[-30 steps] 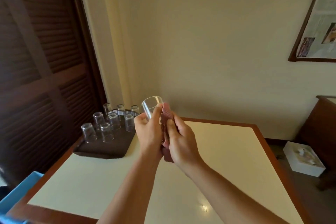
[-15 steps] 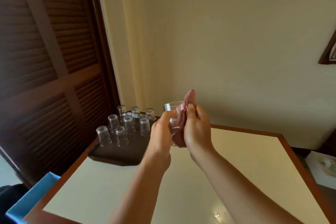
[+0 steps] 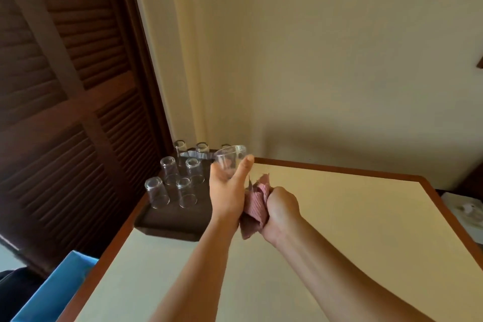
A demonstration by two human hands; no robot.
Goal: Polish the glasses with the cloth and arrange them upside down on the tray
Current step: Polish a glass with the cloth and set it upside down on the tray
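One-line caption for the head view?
Left hand holds a glass, right hand grips the cloth.

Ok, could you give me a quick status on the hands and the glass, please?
Left hand grips glass, raised by tray. Right hand bunches cloth, off the glass. Nothing blocking.

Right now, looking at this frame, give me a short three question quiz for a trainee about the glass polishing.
1. True or false: the left hand holds the glass above the table.
2. What does the right hand grip? A) a glass B) the pink cloth C) the tray
3. Fill in: the glasses on the tray stand ____ down.

Key: 1 true; 2 B; 3 upside.
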